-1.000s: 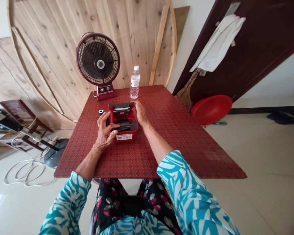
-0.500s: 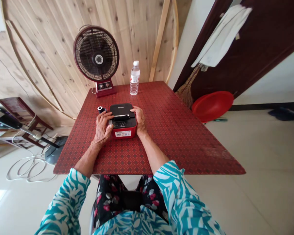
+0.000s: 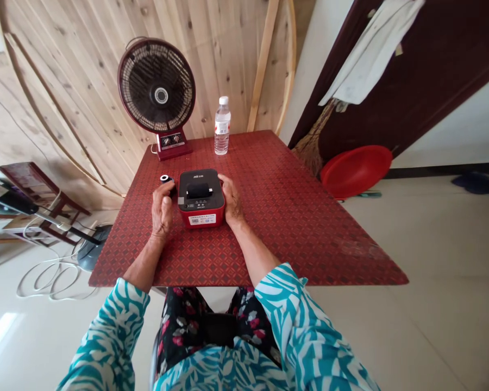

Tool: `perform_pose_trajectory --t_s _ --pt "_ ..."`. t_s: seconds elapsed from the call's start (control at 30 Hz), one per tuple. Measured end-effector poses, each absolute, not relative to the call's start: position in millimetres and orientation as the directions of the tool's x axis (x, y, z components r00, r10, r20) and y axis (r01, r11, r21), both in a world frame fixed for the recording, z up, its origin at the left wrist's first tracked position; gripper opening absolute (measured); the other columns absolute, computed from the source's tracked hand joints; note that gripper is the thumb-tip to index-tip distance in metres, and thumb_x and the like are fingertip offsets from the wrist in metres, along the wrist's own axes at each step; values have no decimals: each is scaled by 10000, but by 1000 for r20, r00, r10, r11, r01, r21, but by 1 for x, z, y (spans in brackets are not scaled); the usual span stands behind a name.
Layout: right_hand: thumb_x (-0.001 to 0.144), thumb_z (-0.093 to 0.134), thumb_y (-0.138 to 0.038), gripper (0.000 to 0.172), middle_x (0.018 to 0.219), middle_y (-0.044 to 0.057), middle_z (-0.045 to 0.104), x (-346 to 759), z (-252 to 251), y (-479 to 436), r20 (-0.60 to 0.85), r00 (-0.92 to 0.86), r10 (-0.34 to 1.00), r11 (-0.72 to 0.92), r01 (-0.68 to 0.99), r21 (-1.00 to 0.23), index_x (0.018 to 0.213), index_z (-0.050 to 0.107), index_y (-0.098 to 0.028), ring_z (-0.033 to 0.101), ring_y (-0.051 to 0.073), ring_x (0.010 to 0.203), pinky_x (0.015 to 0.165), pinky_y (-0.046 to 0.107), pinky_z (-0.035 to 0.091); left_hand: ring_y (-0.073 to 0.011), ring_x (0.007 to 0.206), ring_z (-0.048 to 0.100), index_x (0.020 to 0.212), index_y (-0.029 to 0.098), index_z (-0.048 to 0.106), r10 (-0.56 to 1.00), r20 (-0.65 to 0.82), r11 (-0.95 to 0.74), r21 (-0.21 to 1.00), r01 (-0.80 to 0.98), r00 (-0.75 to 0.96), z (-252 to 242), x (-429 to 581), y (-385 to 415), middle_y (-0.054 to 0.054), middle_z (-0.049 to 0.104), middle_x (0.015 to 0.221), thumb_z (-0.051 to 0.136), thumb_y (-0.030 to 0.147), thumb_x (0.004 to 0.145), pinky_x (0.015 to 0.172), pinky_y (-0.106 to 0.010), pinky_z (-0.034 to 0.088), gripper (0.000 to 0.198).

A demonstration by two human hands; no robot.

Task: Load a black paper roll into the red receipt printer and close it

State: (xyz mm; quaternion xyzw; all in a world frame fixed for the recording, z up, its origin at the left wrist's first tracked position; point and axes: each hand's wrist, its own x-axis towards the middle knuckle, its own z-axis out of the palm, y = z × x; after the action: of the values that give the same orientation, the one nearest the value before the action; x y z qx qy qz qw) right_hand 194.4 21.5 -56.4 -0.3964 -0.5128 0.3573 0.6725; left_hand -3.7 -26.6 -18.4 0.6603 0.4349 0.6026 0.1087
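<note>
A small red and black box-shaped device, which looks like a thermal printer point(image 3: 201, 203), sits on the table in front of me. Its black top has a raised dark piece in the middle, and a white label is on the red front. My right hand point(image 3: 233, 203) holds the printer's right side, fingers along its edge. Just off the left side is my left hand point(image 3: 162, 209), its fingers loosely bent and its thumb apart. Beyond those fingertips stands a small dark roll with a white end point(image 3: 164, 178), partly hidden by the hand; whether they touch, I cannot tell.
On the red patterned table point(image 3: 293, 228), a fan point(image 3: 161, 96) stands at the back left, with a water bottle point(image 3: 222, 127) right of it. A red basin point(image 3: 354, 171) and a broom point(image 3: 309, 152) are beyond the right edge. Loose cable point(image 3: 49, 277) lies on the floor at left.
My left hand has come off the printer's top and moved left, toward the roll, uncovering the dark raised piece. My right hand stays at the printer's right side. The view has shifted slightly.
</note>
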Motion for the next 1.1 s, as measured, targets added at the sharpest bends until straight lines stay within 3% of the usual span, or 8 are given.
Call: perform_pose_trajectory --t_s 0.1,0.23,0.37,0.6,1.1 --pt "864 421 -684 584 1356 58 606 191 -61 23 294 234 927 337 -173 -926 1270 568 -291 536 227 1281 1159 465 362 -163 765 621 1117 211 609 823 513 -470 856 214 -245 -20 -6 -20 -49 668 929 537 559 892 685 -293 488 421" --pt "833 444 -708 602 1323 70 637 189 -65 27 231 250 940 281 -183 -942 1214 605 -270 546 231 1271 1147 452 378 -102 471 444 1072 211 598 958 260 -261 965 10 -123 -21 -5 -14 58 524 609 656 452 781 500 -252 364 382" --pt "851 439 -668 548 1318 67 642 190 -65 29 246 267 932 291 -147 -945 1157 640 -261 548 221 1264 1145 433 378 -90 429 389 1064 195 598 984 166 -173 978 -118 -65 -20 -2 -13 86 456 524 648 354 719 461 -240 294 383" --pt "886 406 -613 522 1322 66 646 191 -65 28 246 245 938 280 -117 -953 1180 632 -245 548 212 1254 1123 423 391 -58 414 414 1113 188 572 993 116 -122 966 -226 -38 -14 0 -14 88 539 621 675 283 612 438 -225 292 521" --pt "892 400 -636 540 1274 58 671 191 -67 31 275 225 935 312 -148 -938 1169 650 -246 563 233 1238 1130 447 388 -71 439 467 1188 164 590 999 2 13 948 -317 46 -18 -9 -7 75 571 629 721 232 606 441 -225 346 600"
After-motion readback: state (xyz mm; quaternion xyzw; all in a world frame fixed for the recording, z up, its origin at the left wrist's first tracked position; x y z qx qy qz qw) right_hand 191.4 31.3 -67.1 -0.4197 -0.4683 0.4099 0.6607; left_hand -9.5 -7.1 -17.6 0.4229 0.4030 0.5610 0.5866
